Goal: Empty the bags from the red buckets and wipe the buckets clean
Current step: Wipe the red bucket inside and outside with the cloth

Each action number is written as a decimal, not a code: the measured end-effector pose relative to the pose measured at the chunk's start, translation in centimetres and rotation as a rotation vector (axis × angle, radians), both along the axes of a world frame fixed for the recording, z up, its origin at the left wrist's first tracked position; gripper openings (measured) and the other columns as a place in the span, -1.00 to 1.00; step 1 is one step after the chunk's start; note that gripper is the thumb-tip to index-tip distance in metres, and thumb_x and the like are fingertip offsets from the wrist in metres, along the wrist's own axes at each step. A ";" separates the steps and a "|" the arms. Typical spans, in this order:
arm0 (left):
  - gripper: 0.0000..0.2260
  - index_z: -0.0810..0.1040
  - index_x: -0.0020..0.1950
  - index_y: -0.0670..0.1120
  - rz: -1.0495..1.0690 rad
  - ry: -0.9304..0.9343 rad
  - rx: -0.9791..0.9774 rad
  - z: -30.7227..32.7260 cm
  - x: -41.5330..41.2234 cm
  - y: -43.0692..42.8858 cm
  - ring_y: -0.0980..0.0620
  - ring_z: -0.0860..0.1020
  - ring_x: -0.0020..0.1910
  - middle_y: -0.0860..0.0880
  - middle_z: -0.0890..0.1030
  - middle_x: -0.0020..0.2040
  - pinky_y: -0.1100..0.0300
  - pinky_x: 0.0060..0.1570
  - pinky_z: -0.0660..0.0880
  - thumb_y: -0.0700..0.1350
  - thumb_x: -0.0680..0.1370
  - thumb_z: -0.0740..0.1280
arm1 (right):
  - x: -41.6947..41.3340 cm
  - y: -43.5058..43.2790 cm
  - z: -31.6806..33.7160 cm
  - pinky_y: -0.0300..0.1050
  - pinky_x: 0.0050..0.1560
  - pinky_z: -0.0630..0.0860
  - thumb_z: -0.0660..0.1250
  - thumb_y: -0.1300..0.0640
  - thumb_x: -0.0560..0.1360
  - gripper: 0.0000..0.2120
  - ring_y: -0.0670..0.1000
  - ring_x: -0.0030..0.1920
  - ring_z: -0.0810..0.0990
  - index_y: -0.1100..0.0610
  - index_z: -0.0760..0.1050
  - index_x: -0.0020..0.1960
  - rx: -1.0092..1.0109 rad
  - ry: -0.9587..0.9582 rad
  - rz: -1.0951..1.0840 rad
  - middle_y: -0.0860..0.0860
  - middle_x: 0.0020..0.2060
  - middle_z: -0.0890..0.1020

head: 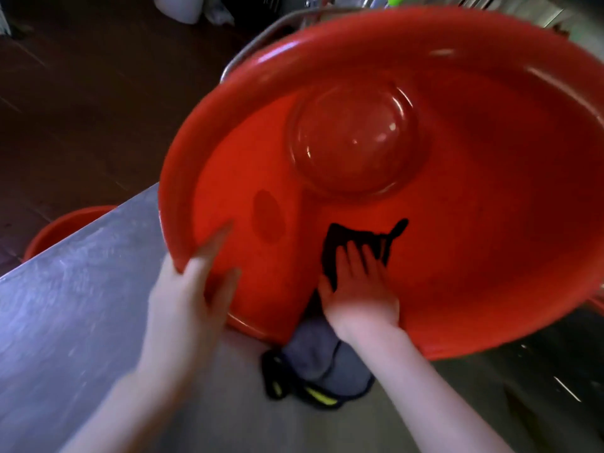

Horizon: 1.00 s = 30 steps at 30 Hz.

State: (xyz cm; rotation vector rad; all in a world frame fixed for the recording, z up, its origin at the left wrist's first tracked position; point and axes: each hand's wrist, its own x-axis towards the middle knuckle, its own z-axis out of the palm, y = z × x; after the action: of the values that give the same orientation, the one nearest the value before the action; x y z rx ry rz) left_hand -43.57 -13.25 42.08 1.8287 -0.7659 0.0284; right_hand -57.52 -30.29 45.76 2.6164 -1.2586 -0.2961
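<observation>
Left hand (183,295) grips the round red plastic bucket (457,223) at its rim; right hand (359,289), fingers flat, presses black cloth (346,235) inside.

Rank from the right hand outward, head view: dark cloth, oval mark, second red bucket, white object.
1. Dark cloth, under the right hand's fingers.
2. Oval mark, left on the bucket's wall.
3. Second red bucket, far left, past the table.
4. White object, top left.

A single wide-angle view from the person's head faces forward and steeply down. It sits close to the bucket (457,256), whose open mouth fills most of the frame. The left hand (186,289) and right hand (359,289) enter from the bottom edge. The worktop (65,305) lies lower left and the floor (81,93) upper left.
</observation>
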 end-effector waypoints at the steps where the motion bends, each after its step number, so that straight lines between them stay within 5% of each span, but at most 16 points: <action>1: -0.41 0.37 0.43 0.18 0.017 0.055 -0.024 -0.5 -1.5 -0.1 -0.09 0.43 0.18 -0.22 0.47 0.29 0.34 0.02 0.32 -0.18 0.48 0.47 | 0.1 -1.0 0.1 0.03 0.53 -0.07 -0.05 -0.19 0.60 -0.35 0.10 0.57 -0.05 0.11 -0.01 0.58 -0.028 0.022 -0.031 0.07 0.58 0.03; 5: -0.53 0.36 0.40 0.23 0.111 0.183 -0.052 -1.3 -3.8 -0.8 -0.14 0.49 0.17 -0.19 0.51 0.26 0.14 0.04 0.39 0.00 0.50 0.32 | 4.1 -5.6 -0.2 0.07 0.54 -0.06 -0.04 -0.14 0.61 -0.38 0.11 0.57 -0.05 0.14 0.01 0.58 -0.041 0.014 -0.059 0.08 0.57 0.05; 10: -0.57 0.30 0.41 0.30 0.142 0.219 -0.097 -2.0 -3.4 -1.1 -0.01 0.45 0.12 -0.15 0.52 0.22 0.13 0.01 0.35 0.12 0.54 0.14 | 11.3 -6.7 -1.3 0.09 0.54 -0.09 -0.09 -0.10 0.63 -0.42 0.14 0.56 -0.07 0.14 0.02 0.58 0.093 -0.120 -0.162 0.06 0.57 0.06; 16: -0.57 0.32 0.42 0.25 0.114 0.267 -0.142 -2.0 -3.0 -0.8 0.16 0.42 0.09 -0.02 0.50 0.15 0.40 -0.01 0.27 0.15 0.53 0.14 | 7.8 4.7 -2.4 -0.08 0.55 -0.07 0.00 -0.15 0.60 -0.39 0.03 0.57 -0.05 0.05 0.00 0.58 0.410 -0.488 0.272 0.00 0.57 0.07; 20: -0.60 0.41 0.35 0.24 0.045 0.325 -0.124 -1.7 -2.5 -0.4 0.29 0.44 0.05 0.06 0.54 0.11 0.62 0.05 0.23 0.18 0.50 0.20 | 6.6 1.8 -2.2 -0.10 0.53 -0.11 0.01 -0.09 0.64 -0.40 0.06 0.56 0.01 0.16 0.00 0.58 0.213 -0.298 0.121 0.10 0.57 0.06; 23: -0.65 0.45 0.31 0.28 0.005 0.326 -0.106 -1.5 -2.5 -0.3 0.26 0.50 0.04 0.11 0.57 0.05 0.47 0.09 0.32 0.12 0.51 0.25 | 7.8 -3.1 -1.7 0.06 0.53 -0.04 -0.07 -0.05 0.66 -0.44 0.14 0.56 0.02 0.21 -0.01 0.57 0.196 -0.148 -0.170 0.15 0.56 0.06; 25: -0.66 0.42 0.30 0.34 -0.037 0.336 -0.077 -1.4 -2.4 -0.3 0.20 0.49 0.13 0.11 0.55 0.11 0.31 0.13 0.34 0.13 0.53 0.27 | 8.1 -4.7 -2.2 0.09 0.52 -0.01 -0.07 -0.02 0.66 -0.46 0.15 0.54 0.06 0.24 0.04 0.55 0.192 -0.211 -0.262 0.14 0.55 0.12; 27: -0.63 0.39 0.31 0.40 -0.110 0.326 -0.046 -1.4 -2.0 0.2 0.27 0.41 0.22 0.11 0.46 0.22 0.37 0.18 0.31 0.13 0.54 0.34 | 8.0 -4.8 -2.6 0.08 0.53 -0.04 -0.09 -0.02 0.66 -0.46 0.14 0.55 0.04 0.23 0.04 0.56 0.170 -0.213 -0.254 0.13 0.56 0.11; 30: -0.62 0.47 0.35 0.24 -0.114 -0.021 0.019 0.1 0.8 1.0 0.18 0.31 0.28 -0.03 0.29 0.28 0.23 0.30 0.35 0.08 0.53 0.33 | 6.6 -4.8 -2.7 0.06 0.53 -0.02 -0.05 -0.03 0.67 -0.46 0.15 0.55 0.05 0.18 0.03 0.57 0.129 -0.236 -0.179 0.12 0.56 0.10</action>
State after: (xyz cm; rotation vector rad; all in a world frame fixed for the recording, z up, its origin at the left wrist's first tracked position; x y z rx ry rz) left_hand -42.80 -12.29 42.22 1.8022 -0.8870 -0.0338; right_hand -50.87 -35.09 43.06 2.7139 -1.6053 -0.1020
